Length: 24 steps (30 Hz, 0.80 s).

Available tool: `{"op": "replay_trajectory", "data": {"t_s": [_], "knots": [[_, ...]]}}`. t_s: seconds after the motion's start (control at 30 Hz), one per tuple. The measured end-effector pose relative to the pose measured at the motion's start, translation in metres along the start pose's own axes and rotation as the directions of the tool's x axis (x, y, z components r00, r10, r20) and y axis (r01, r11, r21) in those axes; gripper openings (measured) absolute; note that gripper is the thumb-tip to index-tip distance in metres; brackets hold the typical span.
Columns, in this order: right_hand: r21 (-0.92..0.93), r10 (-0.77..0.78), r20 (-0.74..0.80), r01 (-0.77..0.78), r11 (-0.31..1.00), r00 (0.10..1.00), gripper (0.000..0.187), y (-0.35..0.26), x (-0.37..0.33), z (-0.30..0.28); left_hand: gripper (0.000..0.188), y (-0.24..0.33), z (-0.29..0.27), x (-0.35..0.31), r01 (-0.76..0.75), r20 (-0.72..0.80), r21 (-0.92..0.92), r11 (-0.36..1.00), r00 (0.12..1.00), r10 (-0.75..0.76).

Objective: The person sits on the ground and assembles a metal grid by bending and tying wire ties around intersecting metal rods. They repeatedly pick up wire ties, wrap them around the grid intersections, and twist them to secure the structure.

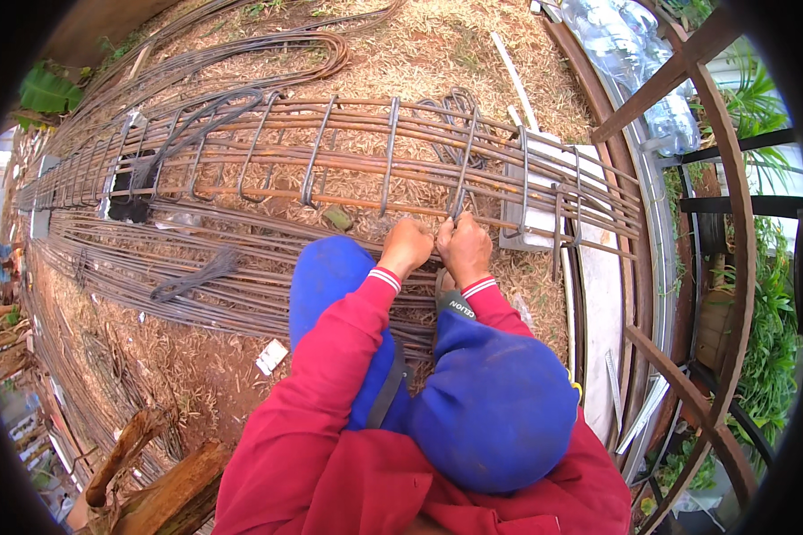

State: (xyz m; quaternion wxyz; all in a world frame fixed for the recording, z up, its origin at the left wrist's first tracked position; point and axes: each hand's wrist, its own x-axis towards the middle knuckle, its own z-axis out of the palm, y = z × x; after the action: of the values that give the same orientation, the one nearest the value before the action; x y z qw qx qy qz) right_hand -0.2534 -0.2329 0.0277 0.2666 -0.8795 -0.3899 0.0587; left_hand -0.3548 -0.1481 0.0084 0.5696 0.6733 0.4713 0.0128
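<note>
A long rebar cage (348, 165) of rusty bars and square stirrups lies across the view in front of me. My left hand (408, 245) is closed in a fist just below the cage's near lower bar. Right beside it, my right hand (465, 250) is also closed, at the lower end of a stirrup (467, 165). Whatever the fingers of either hand pinch is hidden or too thin to make out. Both hands are close together, in front of my blue-clad knees.
Loose long rebars (268, 236) lie along the near side, with a bundle of dark tie wire (207, 270) on them. Another dark wire bundle (201, 125) drapes over the cage. A rusty metal frame (739, 223) stands at right. Cut logs (174, 490) rise at lower left.
</note>
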Motion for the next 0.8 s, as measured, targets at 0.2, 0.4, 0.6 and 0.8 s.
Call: {"op": "replay_trajectory", "data": {"t_s": [0.2, 0.4, 0.6, 0.8], "knots": [[0.499, 0.377, 0.164, -0.407, 0.765, 0.911, 0.02, 0.001, -0.001, 0.004, 0.02, 0.001, 0.012, 0.005, 0.046, -0.144, -0.123, 0.991, 0.988, -0.064], [0.698, 0.499, 0.711, -0.581, -0.418, 0.495, 0.009, 0.009, 0.007, 0.021, 0.02, 0.014, 0.006, 0.006, 0.327, 0.189, -0.514, 0.793, 0.945, -0.268], [0.682, 0.356, 0.708, -0.721, -0.122, 0.609, 0.028, 0.016, -0.007, -0.023, 0.03, 0.029, 0.003, 0.004, 0.467, 0.354, -0.551, 0.692, 0.881, -0.313], [0.106, 0.138, -0.311, -0.11, 0.988, 0.94, 0.03, 0.087, 0.007, -0.115, 0.037, 0.029, 0.001, 0.0, 0.496, 0.377, -0.501, 0.709, 0.862, -0.337]]}}
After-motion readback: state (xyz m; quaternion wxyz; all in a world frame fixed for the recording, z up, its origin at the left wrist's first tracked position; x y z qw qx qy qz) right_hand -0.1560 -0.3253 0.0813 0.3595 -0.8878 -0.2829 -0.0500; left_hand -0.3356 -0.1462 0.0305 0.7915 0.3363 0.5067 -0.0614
